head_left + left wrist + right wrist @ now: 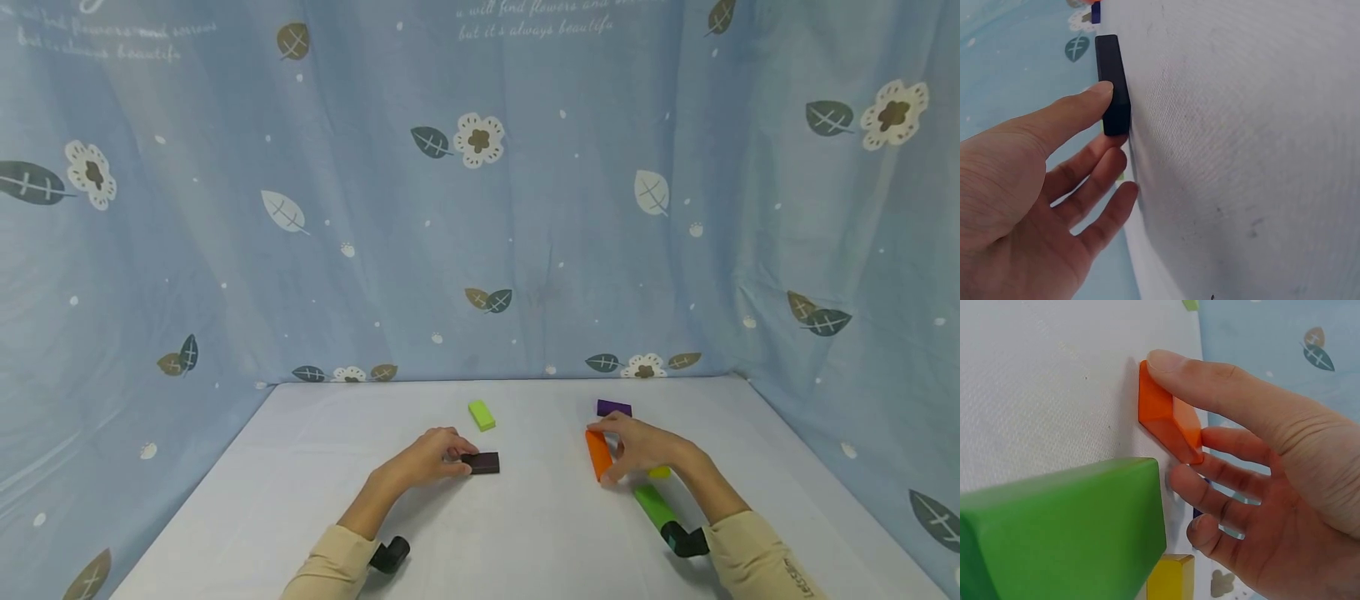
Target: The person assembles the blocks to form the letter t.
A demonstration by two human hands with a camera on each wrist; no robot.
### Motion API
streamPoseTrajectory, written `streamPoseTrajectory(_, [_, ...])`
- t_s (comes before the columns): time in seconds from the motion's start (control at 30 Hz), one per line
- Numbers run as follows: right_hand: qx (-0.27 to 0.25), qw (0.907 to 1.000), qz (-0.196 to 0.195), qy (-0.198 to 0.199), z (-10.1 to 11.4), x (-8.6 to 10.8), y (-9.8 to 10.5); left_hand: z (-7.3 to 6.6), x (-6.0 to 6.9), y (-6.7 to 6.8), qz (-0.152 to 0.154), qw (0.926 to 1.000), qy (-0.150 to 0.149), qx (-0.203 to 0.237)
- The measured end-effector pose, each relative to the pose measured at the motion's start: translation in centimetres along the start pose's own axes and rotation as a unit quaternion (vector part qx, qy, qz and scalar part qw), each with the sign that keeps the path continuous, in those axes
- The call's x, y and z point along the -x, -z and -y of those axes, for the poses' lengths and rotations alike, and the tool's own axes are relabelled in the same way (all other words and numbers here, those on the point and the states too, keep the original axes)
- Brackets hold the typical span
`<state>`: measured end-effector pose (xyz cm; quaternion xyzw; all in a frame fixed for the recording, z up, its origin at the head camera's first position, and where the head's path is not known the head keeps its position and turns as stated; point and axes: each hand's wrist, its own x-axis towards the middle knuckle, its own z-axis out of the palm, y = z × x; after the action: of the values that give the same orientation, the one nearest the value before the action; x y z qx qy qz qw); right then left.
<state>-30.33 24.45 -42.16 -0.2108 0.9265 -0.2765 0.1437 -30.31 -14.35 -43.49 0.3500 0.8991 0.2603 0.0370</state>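
Between thumb and fingers my left hand [431, 457] pinches one end of a black rectangular block [484, 463], low over the white table. The left wrist view shows the thumb on the near face of the black block [1113, 81], other fingers behind it. On the right, my right hand [637, 443] pinches an orange block [599, 454] lengthwise, thumb at the near end and fingers at the far end. In the right wrist view the orange block [1169, 412] has slanted faces; a large green block [1072, 528] stands close by.
A lime block [482, 415] lies beyond the left hand. Behind the right hand is a purple block [614, 408]. A yellow block [659, 472] and the green block [655, 506] lie by the right forearm. A blue patterned curtain [525, 208] surrounds the table [525, 542].
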Motion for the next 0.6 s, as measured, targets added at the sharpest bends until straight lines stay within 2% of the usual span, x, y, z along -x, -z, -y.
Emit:
streamPoseTrajectory(0.37, [-0.002,0.9999,-0.017,-0.004,0.05,-0.08,-0.46,0.3,0.26,-0.43,-0.005,1.0,-0.007,0.001])
streamPoseTrajectory(0.6, [0.005,0.9995,-0.024,0.017,-0.28,-0.37,-0.5,0.13,0.1,-0.32,-0.012,0.9998,-0.016,-0.007])
